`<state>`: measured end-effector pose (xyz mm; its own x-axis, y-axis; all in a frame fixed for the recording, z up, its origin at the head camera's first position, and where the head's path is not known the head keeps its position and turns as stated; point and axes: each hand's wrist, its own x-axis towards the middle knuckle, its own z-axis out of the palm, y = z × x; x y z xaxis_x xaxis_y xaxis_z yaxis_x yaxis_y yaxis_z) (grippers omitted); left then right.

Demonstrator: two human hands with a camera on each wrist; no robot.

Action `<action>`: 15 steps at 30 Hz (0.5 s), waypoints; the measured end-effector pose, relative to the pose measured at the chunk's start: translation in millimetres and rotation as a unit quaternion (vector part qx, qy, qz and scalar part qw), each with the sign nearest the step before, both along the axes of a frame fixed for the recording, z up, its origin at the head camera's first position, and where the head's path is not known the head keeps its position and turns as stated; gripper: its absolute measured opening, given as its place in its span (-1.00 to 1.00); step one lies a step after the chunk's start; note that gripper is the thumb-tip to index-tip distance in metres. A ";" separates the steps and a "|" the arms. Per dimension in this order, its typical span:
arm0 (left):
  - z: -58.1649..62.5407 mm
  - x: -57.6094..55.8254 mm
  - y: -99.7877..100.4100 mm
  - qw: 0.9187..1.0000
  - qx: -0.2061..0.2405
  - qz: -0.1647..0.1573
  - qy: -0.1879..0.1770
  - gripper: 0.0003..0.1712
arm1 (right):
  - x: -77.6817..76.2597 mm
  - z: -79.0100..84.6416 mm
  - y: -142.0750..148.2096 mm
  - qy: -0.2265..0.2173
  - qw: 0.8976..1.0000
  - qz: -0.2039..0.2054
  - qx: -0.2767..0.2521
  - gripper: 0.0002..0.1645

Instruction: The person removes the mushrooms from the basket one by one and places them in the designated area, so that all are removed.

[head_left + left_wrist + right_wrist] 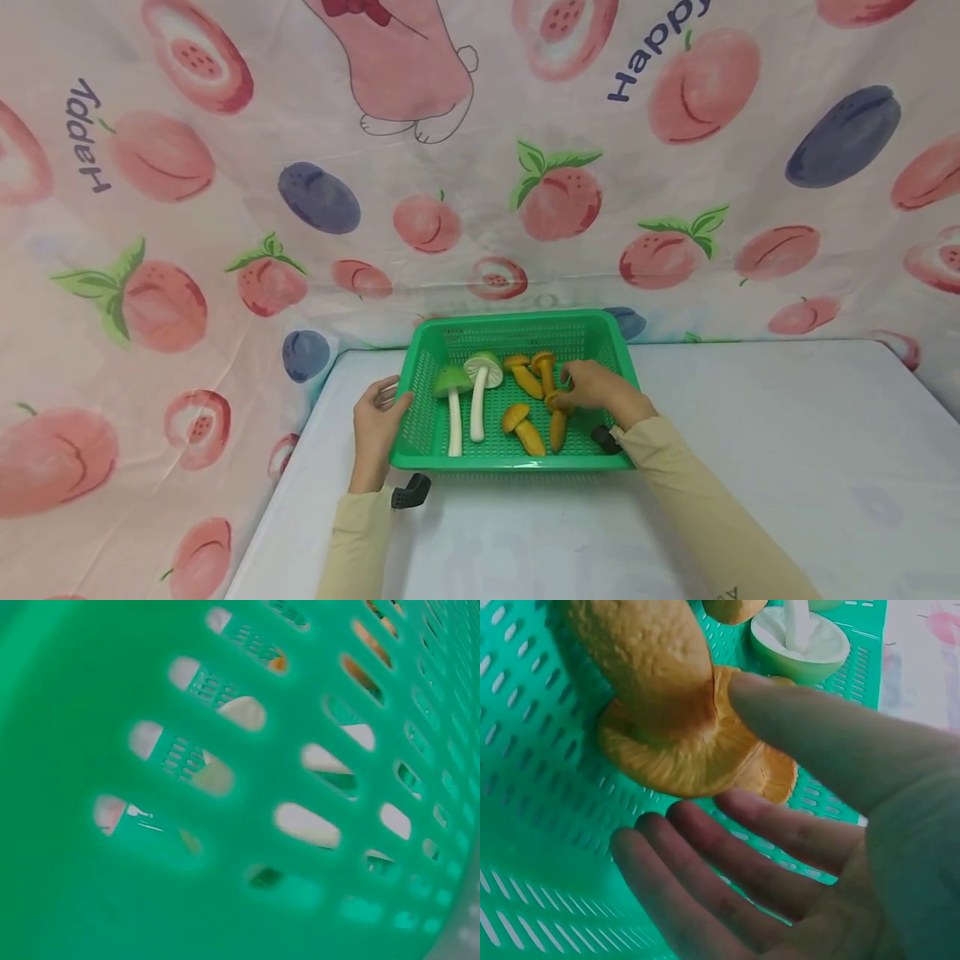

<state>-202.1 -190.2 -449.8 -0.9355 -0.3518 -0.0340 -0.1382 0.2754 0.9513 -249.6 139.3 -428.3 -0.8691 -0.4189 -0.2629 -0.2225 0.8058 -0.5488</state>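
A green plastic basket (517,463) holds toy-like mushrooms. Two have long white stems: one green-capped mushroom (452,382) shows its cap top, while another green-capped mushroom (477,417) shows pale gills. Several yellow-brown mushrooms lie toward the right. My right hand (600,390) reaches in over the right wall, fingers loosely extended. In the right wrist view its thumb (802,727) overlaps the cap of a yellow-brown mushroom (660,675), with the index fingertip near the cap's lower edge. My left hand (377,429) is at the basket's left side, thumb by the rim, fingers partly hidden.
The basket stands on a white-covered table (750,467). Close behind it hangs a fruit-print cloth (480,183), which also runs along the left side. Through slots in the basket wall (240,915), the left wrist view shows parts of the mushrooms.
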 end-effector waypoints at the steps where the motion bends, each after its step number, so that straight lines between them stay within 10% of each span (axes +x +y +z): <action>1: -1.1 0.2 0.1 1.000 0.002 0.004 -0.003 -0.51 | 0.0 -0.5 -0.1 -0.003 1.000 0.000 -0.001 -0.44; 15: -6.1 1.0 -1.7 1.000 0.026 0.005 0.000 -0.53 | -0.3 -5.4 3.2 -0.021 0.999 0.009 -0.024 -0.64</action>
<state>-201.1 -191.9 -455.8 -0.9320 -0.3587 -0.0526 -0.1407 0.2242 0.9643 -249.9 142.5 -433.8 -0.8501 -0.4476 -0.2775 -0.2130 0.7742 -0.5960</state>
